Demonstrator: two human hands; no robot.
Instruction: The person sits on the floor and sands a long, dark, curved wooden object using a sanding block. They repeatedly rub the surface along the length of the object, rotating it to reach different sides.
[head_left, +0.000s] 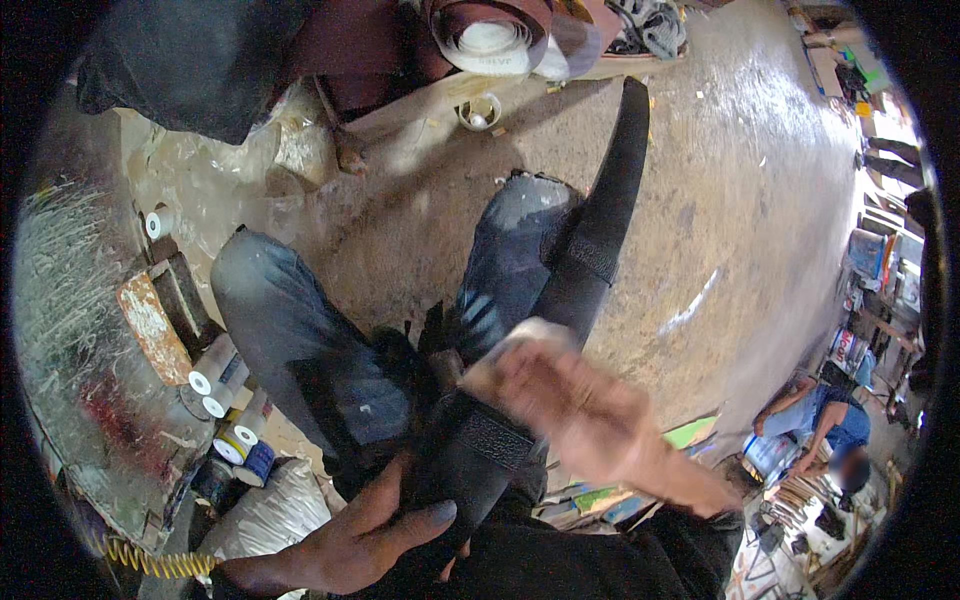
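Head view: a long black strip (618, 165) runs across the person's lap, from between six and seven o'clock up past the middle to a narrow, curved end near one o'clock. Two grainy bands cross it, the near band (495, 442) just below the middle and the far band (592, 256) toward one o'clock.

The left hand (365, 535), near seven o'clock, is clamped on the black strip's near end, its thumb lying along the upper face. The right hand (590, 410), between four and five o'clock, is over the strip between the two bands and smeared by blur. A small pale patch (542, 332) shows at its fingers; whether they are closed on something cannot be told.

Beneath the strip, bent legs in blue jeans (285, 310) point toward eleven and twelve o'clock. A small bowl (480, 113) sits on the brown floor (720, 250) at twelve o'clock, with dark red rolls (400, 40) beyond it. Thread spools (215, 385) lie between eight and nine o'clock, beside a scuffed metal sheet (95, 350). A white sack (275, 515) slumps between seven and eight, near a yellow coiled hose (160, 562). Between three and four o'clock, well apart, another person (845, 420) in blue bends over, with a bucket (770, 455) near them.
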